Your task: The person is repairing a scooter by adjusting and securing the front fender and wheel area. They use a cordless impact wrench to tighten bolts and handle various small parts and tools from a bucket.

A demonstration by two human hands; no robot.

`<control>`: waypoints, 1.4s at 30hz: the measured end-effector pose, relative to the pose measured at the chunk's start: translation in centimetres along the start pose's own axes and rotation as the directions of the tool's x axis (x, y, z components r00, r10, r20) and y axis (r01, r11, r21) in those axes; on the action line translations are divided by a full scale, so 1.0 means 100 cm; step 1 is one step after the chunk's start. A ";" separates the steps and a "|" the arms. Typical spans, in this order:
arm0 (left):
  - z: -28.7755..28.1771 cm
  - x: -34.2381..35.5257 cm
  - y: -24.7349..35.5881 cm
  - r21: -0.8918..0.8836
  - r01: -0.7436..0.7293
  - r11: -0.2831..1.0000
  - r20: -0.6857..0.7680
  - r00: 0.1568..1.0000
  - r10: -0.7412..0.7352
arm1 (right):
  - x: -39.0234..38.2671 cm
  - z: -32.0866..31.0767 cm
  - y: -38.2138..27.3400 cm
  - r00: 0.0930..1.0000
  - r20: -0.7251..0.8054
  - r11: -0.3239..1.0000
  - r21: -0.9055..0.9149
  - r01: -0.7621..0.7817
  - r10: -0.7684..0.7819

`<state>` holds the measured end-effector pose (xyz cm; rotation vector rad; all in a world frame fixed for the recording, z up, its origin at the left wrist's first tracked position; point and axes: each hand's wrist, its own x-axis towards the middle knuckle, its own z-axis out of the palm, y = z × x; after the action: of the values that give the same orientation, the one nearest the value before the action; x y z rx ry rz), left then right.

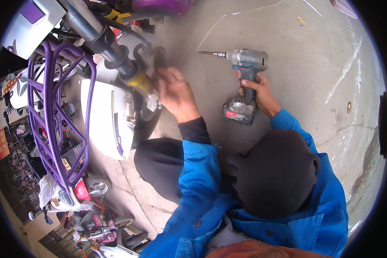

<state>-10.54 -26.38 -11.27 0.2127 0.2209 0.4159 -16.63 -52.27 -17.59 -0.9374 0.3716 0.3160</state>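
My right hand [264, 93] is closed round the grip of a cordless impact driver [247, 59], grey and dark blue with a battery pack [238, 111] at its base. A long socket bit [213, 53] points left from it. My left hand [176, 94] is at the lower end of a scooter's front fork [112, 53], beside its yellow band [138, 81] and a silver bracket [152, 101]. Its fingers are loosely bent and apart, with their tips blurred; no object shows in them. Partly hidden below the fork is the dark wheel [148, 127].
Left of the fork stand a white fender panel [105, 120] and a purple tubular frame [51, 107]. Several parked scooters [99, 223] fill the lower left. A thin pale wire [228, 16] lies on the concrete floor [305, 64]. My dark-clad knees [273, 172] are close below my hands.
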 end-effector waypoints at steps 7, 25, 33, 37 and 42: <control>-0.005 -0.009 0.000 0.103 -0.006 0.995 0.084 0.996 -0.003 | -0.027 0.042 -0.002 0.917 0.327 0.776 -0.508 0.374 -0.228; -0.007 -0.007 0.009 0.058 0.063 0.996 0.068 0.995 -0.067 | 0.030 0.049 0.055 0.785 0.532 0.770 -0.339 0.540 -0.317; -0.008 -0.008 0.007 0.030 0.106 0.994 0.123 0.986 -0.109 | 0.034 0.048 0.058 0.785 0.533 0.786 -0.317 0.530 -0.315; -0.008 -0.006 0.010 0.021 0.103 0.994 0.175 0.979 -0.105 | 0.036 0.054 0.058 0.762 0.566 0.815 -0.252 0.523 -0.314; -0.006 -0.007 0.009 0.058 0.080 0.995 0.135 0.987 -0.087 | 0.038 0.053 0.070 0.720 0.592 0.689 -0.350 0.635 -0.362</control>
<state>-11.63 -25.77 -11.56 0.2818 0.1048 0.3111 -15.28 -43.57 -21.47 -1.4261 -0.4930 0.1091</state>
